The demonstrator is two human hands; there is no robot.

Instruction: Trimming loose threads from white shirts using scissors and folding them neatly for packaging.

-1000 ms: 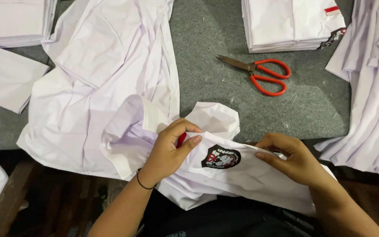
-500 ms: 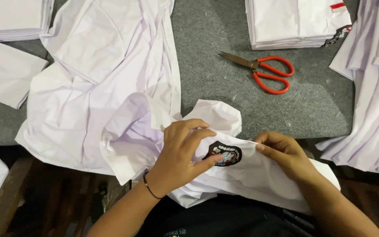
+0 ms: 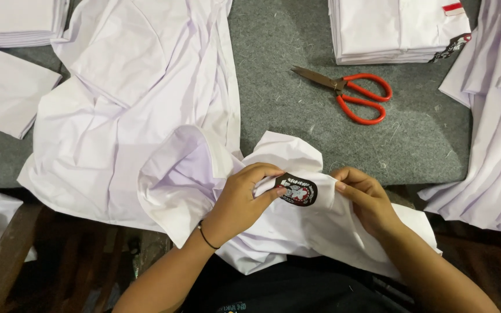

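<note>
Felt-covered table [image 3: 273,116] carries loose white shirts, a folded shirt stack [image 3: 395,29] and red-handled scissors [image 3: 349,93] lying well apart from the hands. Nearer, a white shirt [image 3: 314,232] is bunched at the table's edge. Since a second ago the left hand [image 3: 242,203] has slid right, its thumb now pressing the dark embroidered badge [image 3: 297,190]; the right hand [image 3: 366,200] stays pinched on the cloth just beside it.
</note>
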